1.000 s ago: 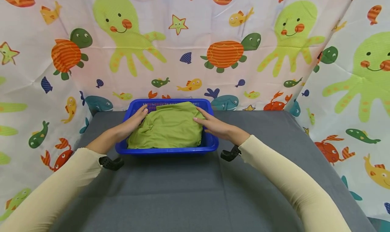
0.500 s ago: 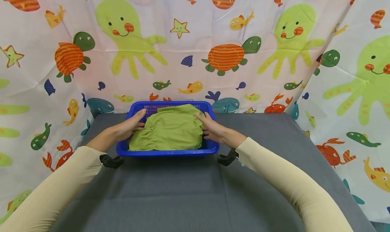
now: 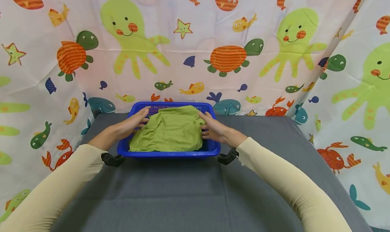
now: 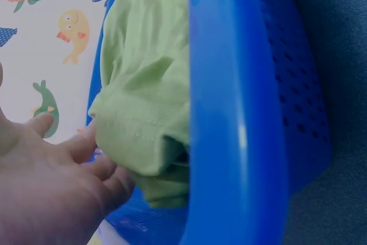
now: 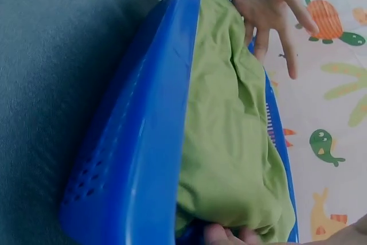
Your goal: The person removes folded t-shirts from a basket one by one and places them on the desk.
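A folded light-green cloth lies in a blue plastic basket with perforated sides. My left hand is at the cloth's left end, inside the basket's rim. Its fingers are spread and fairly straight, and in the left wrist view the fingertips meet the cloth's edge. On the opposite side my right hand reaches over the rim, thumb up against the cloth. In the right wrist view only a few of its fingertips show beside the cloth's near end. Neither hand is curled around the cloth. What lies beneath the cloth is hidden.
The basket stands on a grey cloth-covered table, close to its back edge. A white curtain printed with sea animals hangs behind and along both sides. A black wrist strap sits below each cream sleeve.
Both hands have sunk slightly lower along the cloth's two ends, with the fingers moving down inside the basket. Basket and cloth stay in place; the head view has shifted a little.
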Available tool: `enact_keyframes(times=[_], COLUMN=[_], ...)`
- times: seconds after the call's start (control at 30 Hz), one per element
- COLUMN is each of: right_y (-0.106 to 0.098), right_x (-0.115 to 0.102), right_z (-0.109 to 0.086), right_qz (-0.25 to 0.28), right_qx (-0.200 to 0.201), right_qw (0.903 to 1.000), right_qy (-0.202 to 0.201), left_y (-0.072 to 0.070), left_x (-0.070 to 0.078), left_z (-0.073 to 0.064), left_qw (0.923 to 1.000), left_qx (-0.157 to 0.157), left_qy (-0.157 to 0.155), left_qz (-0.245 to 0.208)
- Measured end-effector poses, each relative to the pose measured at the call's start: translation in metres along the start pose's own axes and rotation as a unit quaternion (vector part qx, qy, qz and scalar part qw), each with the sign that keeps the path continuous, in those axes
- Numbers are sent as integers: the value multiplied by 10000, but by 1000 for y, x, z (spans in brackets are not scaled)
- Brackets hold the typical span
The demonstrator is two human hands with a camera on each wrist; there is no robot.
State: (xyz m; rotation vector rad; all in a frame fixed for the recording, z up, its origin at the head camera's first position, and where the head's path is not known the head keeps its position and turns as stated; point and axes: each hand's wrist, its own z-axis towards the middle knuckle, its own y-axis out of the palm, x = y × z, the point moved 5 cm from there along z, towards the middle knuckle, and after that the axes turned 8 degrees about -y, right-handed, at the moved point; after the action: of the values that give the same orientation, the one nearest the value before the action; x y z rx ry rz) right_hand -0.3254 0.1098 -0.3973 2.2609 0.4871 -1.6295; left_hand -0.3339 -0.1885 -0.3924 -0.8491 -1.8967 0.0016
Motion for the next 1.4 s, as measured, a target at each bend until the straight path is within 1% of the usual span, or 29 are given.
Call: enact_keyframes(times=[0.1,0.2,0.37,0.47,0.57,0.7,0.83,0.93,1.0,1.07,1.13,1.2,1.3,1.4], right_y=[0,0,0,-1,-2,-1,-1,-1,0,1,2,3,4,4], right_x=[2,3,2,1,0,0,0,0,0,0,-1,-1,-1,0], right_z=[1,2,4,7,10,14,16,17,17,17,17,17,18,19], right_qz=[-77,-249,-423,-469,-442,-364,-320,-339,-420,-512,-613,-686,-791,-924], right_qx=[-64,-102,-149,-192,-330,-571,-730,-898,-1028,-1128,-1194,-1226,-1258,-1249], right_qw=[9997,9989,9981,9982,9984,9977,9968,9954,9938,9923,9910,9901,9889,9878], right_qy=[212,381,418,334,151,17,0,-5,-2,-10,-15,5,20,10], left_y=[1,3,4,4,3,2,4,8,10,13,15,16,19,22], left_x=[2,4,5,5,5,6,7,8,10,11,12,13,15,18], left_z=[0,0,0,1,1,1,4,8,9,9,9,8,7,9], left_qw=[9999,9994,9980,9978,9987,9993,9973,9962,9960,9965,9966,9955,9903,9844], left_qx=[-135,-285,-354,-386,-352,-369,-567,-698,-777,-799,-792,-741,-709,-630], left_qy=[-15,-135,-356,-338,-203,-2,135,170,167,165,210,253,374,540], left_qz=[14,159,382,427,307,-105,-445,-488,-401,-191,119,533,1136,1553])
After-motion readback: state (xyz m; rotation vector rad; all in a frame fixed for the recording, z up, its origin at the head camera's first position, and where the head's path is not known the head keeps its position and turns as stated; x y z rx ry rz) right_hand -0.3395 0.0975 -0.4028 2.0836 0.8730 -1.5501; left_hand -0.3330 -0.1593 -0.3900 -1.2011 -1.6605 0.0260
